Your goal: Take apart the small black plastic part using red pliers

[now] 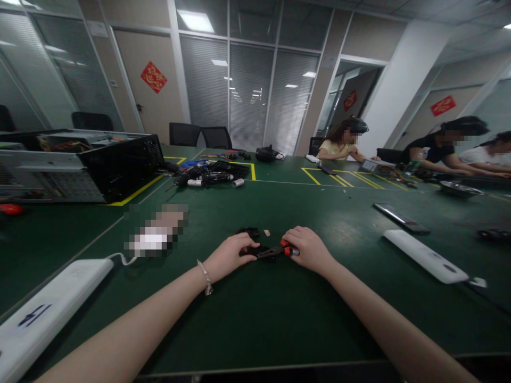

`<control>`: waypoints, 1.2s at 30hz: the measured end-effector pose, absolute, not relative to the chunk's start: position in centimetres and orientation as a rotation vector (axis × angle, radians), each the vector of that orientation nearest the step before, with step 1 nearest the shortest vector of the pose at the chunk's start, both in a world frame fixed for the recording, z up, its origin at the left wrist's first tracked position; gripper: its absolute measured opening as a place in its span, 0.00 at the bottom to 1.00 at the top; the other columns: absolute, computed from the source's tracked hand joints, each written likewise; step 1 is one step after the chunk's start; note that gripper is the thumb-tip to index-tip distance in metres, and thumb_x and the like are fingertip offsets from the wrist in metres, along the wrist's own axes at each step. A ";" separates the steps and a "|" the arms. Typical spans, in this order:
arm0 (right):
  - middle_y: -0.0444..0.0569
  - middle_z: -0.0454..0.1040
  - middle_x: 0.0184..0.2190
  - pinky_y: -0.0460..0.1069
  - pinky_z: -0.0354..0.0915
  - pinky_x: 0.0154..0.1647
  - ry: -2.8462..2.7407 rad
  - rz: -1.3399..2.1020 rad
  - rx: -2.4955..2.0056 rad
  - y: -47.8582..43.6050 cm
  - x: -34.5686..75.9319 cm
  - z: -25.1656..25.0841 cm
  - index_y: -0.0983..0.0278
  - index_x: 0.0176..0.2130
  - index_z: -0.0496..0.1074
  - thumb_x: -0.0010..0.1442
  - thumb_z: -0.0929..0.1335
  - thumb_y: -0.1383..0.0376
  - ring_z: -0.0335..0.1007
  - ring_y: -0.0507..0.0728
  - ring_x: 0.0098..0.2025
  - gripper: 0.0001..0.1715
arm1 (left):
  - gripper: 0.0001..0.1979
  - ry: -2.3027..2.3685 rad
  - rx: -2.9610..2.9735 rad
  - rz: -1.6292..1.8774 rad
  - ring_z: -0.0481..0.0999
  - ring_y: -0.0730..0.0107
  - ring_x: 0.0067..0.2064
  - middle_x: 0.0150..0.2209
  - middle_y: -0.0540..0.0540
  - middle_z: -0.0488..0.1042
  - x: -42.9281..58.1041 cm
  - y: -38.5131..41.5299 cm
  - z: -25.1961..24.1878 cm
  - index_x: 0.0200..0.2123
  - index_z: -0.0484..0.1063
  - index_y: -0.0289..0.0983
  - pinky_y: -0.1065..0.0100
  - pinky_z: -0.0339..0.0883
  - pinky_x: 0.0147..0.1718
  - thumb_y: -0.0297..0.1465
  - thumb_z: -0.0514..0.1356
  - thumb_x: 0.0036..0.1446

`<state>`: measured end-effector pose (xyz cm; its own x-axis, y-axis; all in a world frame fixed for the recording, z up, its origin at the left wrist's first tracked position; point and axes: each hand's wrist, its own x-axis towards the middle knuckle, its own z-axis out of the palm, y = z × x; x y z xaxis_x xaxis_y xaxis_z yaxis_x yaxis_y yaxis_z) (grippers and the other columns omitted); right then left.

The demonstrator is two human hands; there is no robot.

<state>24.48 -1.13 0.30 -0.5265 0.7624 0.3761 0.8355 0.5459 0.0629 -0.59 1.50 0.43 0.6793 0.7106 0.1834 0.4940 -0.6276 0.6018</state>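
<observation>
My right hand (306,249) is closed around the red handles of a pair of pliers (272,252). The dark jaws point left, toward my other hand, and touch or overlap a small black part (254,249). Pinched over that part are the fingers of my left hand (233,256), which wears a bracelet at the wrist. Its exact kind is too dark and small to make out. Just beyond my left fingers lies another black piece (249,232). A small pale scrap (267,233) sits on the green table (255,319) between my hands.
An open computer case (120,170) stands at the left. White power banks lie on the left (59,314) and right (425,256), a phone (401,218) by the right one. Cables and tools (207,173) are heaped farther back. Several people (339,146) sit along the far right.
</observation>
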 end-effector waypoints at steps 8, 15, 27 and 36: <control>0.48 0.70 0.34 0.49 0.56 0.37 -2.488 -0.333 -1.337 -1.2 24.3 0.4 0.64 0.36 0.67 0.46 0.65 0.70 0.61 0.55 0.36 0.13 | 0.13 0.925 2.374 0.571 0.69 0.70 0.36 0.39 0.48 0.67 -0.6 1.5 0.5 0.42 0.69 0.39 0.68 0.64 0.34 0.29 0.60 0.51; 0.49 0.70 0.34 0.49 0.55 0.36 -2.497 -0.339 -1.332 -1.1 24.4 0.3 0.64 0.37 0.68 0.46 0.64 0.71 0.61 0.55 0.36 0.14 | 0.13 0.930 2.389 0.564 0.69 0.71 0.35 0.38 0.49 0.67 -0.6 1.5 0.3 0.42 0.69 0.39 0.69 0.64 0.34 0.28 0.60 0.50; 0.49 0.70 0.34 0.49 0.55 0.36 -2.491 -0.332 -1.335 -1.2 24.4 0.4 0.64 0.36 0.67 0.46 0.64 0.71 0.60 0.56 0.36 0.14 | 0.13 0.949 2.381 0.553 0.69 0.70 0.36 0.39 0.48 0.67 -0.5 1.4 0.6 0.42 0.70 0.39 0.68 0.64 0.34 0.28 0.60 0.50; 0.49 0.70 0.34 0.49 0.55 0.36 -2.490 -0.329 -1.338 -1.2 24.4 0.3 0.64 0.36 0.67 0.46 0.65 0.70 0.60 0.55 0.36 0.14 | 0.13 0.948 2.391 0.560 0.69 0.70 0.36 0.38 0.49 0.67 -0.5 1.5 0.4 0.42 0.69 0.39 0.68 0.64 0.34 0.29 0.60 0.50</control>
